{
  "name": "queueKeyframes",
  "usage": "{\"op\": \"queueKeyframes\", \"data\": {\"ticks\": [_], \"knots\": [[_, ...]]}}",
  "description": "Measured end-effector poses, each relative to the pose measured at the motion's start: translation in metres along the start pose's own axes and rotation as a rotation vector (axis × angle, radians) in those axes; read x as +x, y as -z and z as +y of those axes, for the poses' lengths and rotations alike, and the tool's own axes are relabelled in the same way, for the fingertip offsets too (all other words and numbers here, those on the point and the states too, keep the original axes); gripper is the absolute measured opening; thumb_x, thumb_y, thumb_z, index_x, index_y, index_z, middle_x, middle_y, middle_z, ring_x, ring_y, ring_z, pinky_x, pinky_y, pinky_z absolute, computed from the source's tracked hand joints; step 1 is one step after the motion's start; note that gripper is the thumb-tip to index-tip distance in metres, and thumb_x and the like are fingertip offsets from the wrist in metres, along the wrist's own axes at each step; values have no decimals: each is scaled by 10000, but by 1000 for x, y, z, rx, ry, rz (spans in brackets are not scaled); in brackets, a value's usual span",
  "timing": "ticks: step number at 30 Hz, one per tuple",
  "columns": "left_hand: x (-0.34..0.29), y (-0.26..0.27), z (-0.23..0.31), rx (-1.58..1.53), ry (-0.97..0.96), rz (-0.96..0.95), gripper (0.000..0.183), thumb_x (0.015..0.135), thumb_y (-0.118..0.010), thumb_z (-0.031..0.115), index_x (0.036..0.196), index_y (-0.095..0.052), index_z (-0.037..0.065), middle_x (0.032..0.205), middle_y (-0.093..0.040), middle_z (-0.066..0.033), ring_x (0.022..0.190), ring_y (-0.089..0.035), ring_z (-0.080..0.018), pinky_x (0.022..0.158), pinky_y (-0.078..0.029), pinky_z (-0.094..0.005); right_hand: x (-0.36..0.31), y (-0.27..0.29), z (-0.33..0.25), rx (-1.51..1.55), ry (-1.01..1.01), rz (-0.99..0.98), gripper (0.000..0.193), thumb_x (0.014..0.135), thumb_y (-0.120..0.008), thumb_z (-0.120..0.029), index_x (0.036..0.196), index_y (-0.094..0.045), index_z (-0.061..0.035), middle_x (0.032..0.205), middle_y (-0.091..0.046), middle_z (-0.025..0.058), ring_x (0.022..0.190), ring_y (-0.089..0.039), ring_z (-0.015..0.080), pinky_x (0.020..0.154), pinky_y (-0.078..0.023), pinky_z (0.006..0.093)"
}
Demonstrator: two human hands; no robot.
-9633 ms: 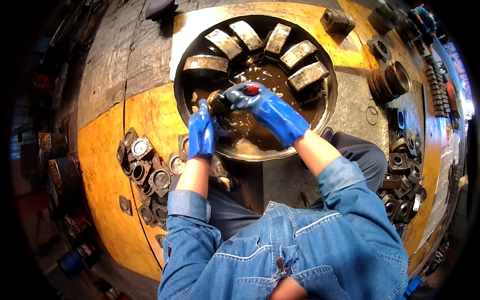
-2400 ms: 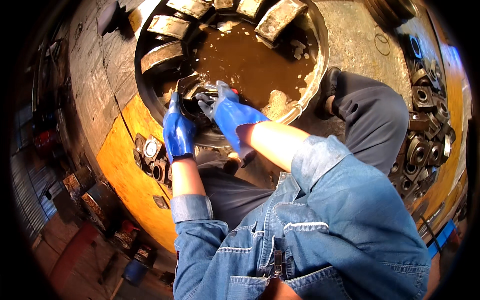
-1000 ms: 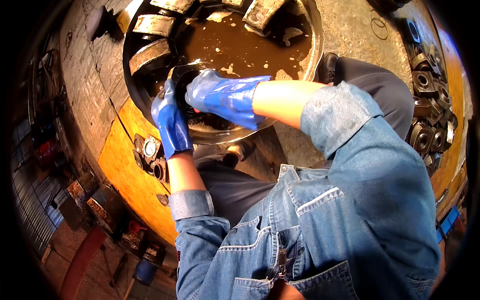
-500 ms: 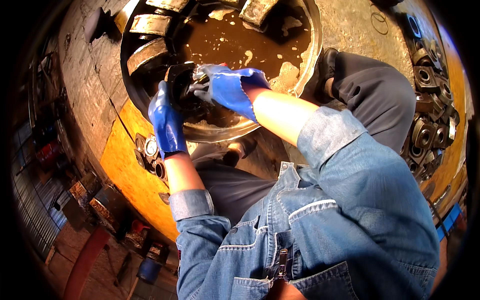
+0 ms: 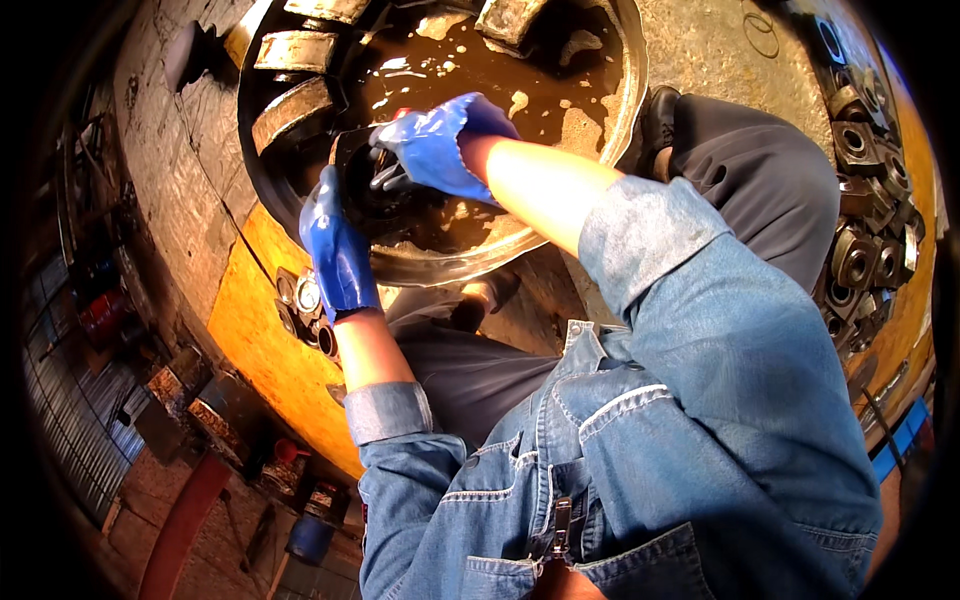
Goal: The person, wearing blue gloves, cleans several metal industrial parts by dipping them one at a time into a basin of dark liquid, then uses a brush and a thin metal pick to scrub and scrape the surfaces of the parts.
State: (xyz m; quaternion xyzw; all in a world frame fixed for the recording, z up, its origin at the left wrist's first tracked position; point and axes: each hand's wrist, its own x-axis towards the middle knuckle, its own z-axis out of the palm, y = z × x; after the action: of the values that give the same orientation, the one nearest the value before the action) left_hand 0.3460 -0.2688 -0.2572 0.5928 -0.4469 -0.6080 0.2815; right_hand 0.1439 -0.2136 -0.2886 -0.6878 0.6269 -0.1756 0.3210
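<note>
In front of the seated person, on the floor, lies a wide round metal basin [image 5: 440,268], its upper edge cut off by the view; brown liquid [image 5: 480,90] with pale floating patches fills much of it; a yellow board [image 5: 260,310] lies to the lower left, running up to the basin; at the far right is a heap of dark metal parts [image 5: 858,255], several with round holes; inside the basin, along its left and upper wall, stand thick metal blocks [image 5: 296,50], their pale faces turned up; the dark metal part [image 5: 362,165] sits low in the basin's left side, between the two hands, its outline partly hidden; the blue-gloved right hand [image 5: 432,148] is over its right side, fingers bent, though whether they grip anything cannot be told; the blue-gloved left hand [image 5: 335,240] is at its left side, fingers extended, their hold likewise unclear; the hands are apart from each other; a smaller cluster of ring-like parts [image 5: 308,295] lies just beside the left wrist; two thin rings [image 5: 760,35] lie beyond the basin, upper right; a small red thing [image 5: 402,112] shows at the right hand's upper edge.
</note>
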Motion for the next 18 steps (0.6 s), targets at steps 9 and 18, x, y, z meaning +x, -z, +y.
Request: {"op": "queueKeyframes", "data": {"ticks": [9,18], "knots": [[0,-11,8,-9,68,94,421,1038,-649,315,1173,-712,-78,1041,-751,-138,868,-714,-216,783,-586,-339,-3,92,-50,68,49,-695,310,909,-690,-317,1032,-783,-49,970,-774,163,888,-747,331,801,-570,437],[-14,-15,17,118,11,-36,471,1072,-599,383,1235,-710,-46,1109,-747,-122,925,-712,-210,815,-595,-346,-4,-4,-26,-443,609,-216,258,917,-657,-264,967,-795,-52,950,-776,138,910,-751,331,807,-597,477]]}}
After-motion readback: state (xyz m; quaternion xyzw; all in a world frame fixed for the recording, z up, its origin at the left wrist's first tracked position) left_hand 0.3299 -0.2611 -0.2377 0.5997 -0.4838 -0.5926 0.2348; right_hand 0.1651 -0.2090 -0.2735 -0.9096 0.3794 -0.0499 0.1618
